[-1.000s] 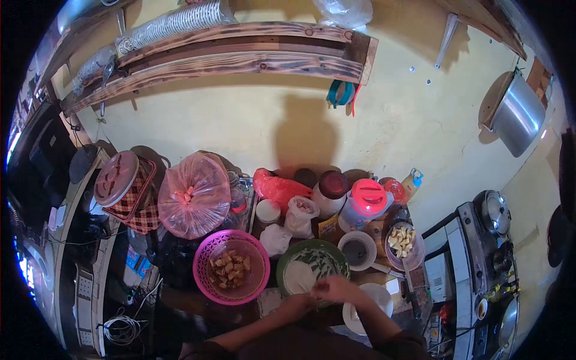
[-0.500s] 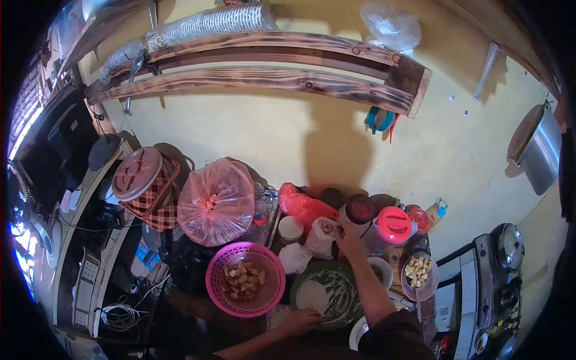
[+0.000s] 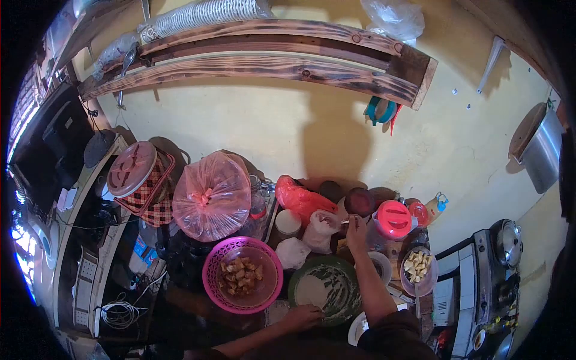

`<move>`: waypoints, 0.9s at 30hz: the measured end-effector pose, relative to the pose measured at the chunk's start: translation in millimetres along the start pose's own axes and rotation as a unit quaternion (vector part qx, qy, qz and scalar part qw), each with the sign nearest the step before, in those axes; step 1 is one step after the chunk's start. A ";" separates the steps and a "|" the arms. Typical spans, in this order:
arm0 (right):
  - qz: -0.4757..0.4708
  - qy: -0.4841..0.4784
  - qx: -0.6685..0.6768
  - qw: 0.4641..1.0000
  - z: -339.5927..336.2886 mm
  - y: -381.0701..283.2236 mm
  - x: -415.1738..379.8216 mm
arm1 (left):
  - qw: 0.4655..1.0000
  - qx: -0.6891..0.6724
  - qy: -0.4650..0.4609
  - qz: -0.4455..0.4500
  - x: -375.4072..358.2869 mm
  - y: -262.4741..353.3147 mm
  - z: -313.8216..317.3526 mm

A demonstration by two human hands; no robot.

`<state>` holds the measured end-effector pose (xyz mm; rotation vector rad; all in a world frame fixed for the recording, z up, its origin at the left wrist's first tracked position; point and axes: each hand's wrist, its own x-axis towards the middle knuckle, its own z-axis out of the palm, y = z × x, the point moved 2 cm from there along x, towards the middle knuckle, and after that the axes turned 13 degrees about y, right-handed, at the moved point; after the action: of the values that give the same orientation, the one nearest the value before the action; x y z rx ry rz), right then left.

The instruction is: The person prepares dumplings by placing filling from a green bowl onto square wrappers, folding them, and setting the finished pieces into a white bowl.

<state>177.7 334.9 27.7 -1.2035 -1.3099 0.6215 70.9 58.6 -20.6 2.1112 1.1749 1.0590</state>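
A green basin [image 3: 342,288] with white powder or batter in it stands in front of me. My left hand [image 3: 303,318] is closed at its near left rim; what it holds, if anything, is too small to tell. Beyond the basin my right hand [image 3: 356,231] pinches a thin, light-coloured handle, perhaps a spoon, beside an open white plastic bag [image 3: 321,231]. Another white bag [image 3: 292,254] and a white-lidded jar [image 3: 288,222] are to the left of it. A pink basket [image 3: 210,288] holding brown chunks sits further left.
Right of my arm are a red-lidded pitcher [image 3: 394,219], a bowl of pale pieces [image 3: 427,285] and a stove [image 3: 482,258]. A large pink bag [image 3: 219,207] and a checked container [image 3: 157,201] stand left. A wooden shelf [image 3: 258,67] hangs on the wall.
My right hand has moved slightly right, away from the white bag's mouth, and the thin handle now shows. My left hand stays at the basin's rim. The view has shifted slightly.
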 end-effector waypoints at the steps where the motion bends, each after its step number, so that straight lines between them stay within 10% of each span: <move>1: 0.000 0.001 0.000 1.000 -2.1 -3.5 -0.1 | 1.000 -0.006 0.009 0.006 2.7 4.5 -5.1; 27: 0.085 0.126 0.214 0.965 -31.5 -6.7 2.2 | 1.000 -0.014 0.007 -0.007 -5.8 6.6 1.5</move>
<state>205.9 325.0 39.9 -1.0010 -0.8111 0.7990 73.4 50.3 -18.9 2.0744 1.1722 1.0789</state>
